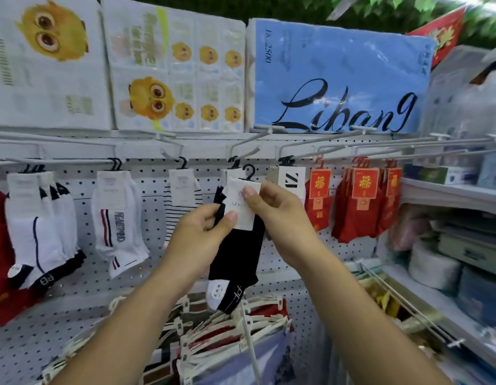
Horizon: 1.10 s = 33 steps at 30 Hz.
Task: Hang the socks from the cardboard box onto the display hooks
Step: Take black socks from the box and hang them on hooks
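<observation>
both pinch the dangling black socks [238,254]: your left hand [202,232] low, right hand [274,215] nearer the hanger [250,172], just under the display hook [246,140].

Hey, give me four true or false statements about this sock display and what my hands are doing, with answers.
1. The socks being held are black socks with a white card. True.
2. Only the left hand holds them. False: the right hand pinches the card as well.
3. A blue pack sits on the shelf above the display hooks. True.
4. The white socks hang to the right of the black socks. False: they hang to the left of them.
</observation>
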Available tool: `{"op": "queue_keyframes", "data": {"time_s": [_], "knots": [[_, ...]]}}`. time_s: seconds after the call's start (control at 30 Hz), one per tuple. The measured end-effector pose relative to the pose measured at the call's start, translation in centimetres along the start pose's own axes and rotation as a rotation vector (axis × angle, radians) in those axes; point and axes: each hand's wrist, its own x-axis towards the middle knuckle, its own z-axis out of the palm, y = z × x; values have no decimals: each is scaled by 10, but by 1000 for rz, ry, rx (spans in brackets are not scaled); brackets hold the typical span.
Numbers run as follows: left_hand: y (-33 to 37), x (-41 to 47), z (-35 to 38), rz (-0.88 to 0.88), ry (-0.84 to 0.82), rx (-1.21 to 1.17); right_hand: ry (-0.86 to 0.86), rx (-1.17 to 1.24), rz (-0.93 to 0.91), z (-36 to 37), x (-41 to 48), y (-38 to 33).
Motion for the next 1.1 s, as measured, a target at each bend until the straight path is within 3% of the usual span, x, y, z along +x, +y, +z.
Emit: {"op": "queue_keyframes", "data": {"time_s": [0.13, 0.3, 0.77, 1.1], "knots": [[-1, 10, -6, 29, 160, -47, 81, 41, 1, -7, 7, 0], [6, 26, -34, 202, 405, 24, 222, -135, -139, -9, 32, 10], [10, 46, -54, 341, 213, 307, 170, -334, -215, 11, 80, 39], [4, 44, -62, 350, 167, 385, 124, -534, -228, 7, 108, 57]]}}
